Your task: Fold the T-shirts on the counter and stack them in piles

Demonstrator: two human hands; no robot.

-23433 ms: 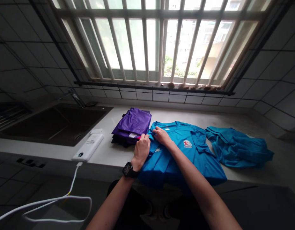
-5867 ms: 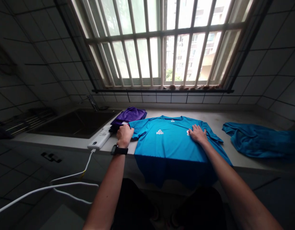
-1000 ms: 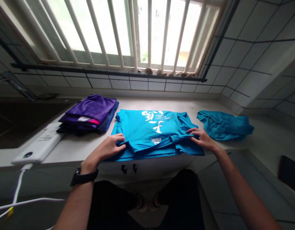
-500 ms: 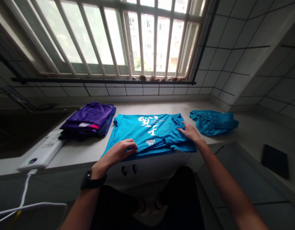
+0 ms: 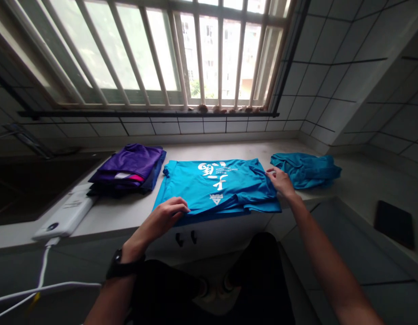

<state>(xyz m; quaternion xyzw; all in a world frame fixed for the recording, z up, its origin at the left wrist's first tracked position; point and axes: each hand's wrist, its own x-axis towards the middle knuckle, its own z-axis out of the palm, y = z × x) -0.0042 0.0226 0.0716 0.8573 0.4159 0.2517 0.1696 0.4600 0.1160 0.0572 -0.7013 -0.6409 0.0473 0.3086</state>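
Note:
A bright blue T-shirt (image 5: 191, 183) with white printing lies partly folded on the counter, its front hem hanging a little over the edge. My left hand (image 5: 170, 211) is closed at the shirt's front-left edge, fingertips pinching the cloth. At the right side, my right hand (image 5: 280, 181) pinches the shirt's edge between thumb and fingers. Loose creases run across the right part and along the front fold. Just beyond my right hand lies a crumpled blue garment (image 5: 307, 170), apart from the shirt.
Left of the shirt sits a stack of folded purple and dark clothes (image 5: 129, 167). A white power bank (image 5: 64, 214) with a cable lies beside the dark sink (image 5: 35, 185). A dark flat object (image 5: 394, 224) rests at the right. Behind the white counter (image 5: 252, 148) is a barred window (image 5: 197, 58).
My right hand has moved right, drawing the shirt's right edge outward. My left hand has shifted slightly left. The shirt's printed face looks flatter.

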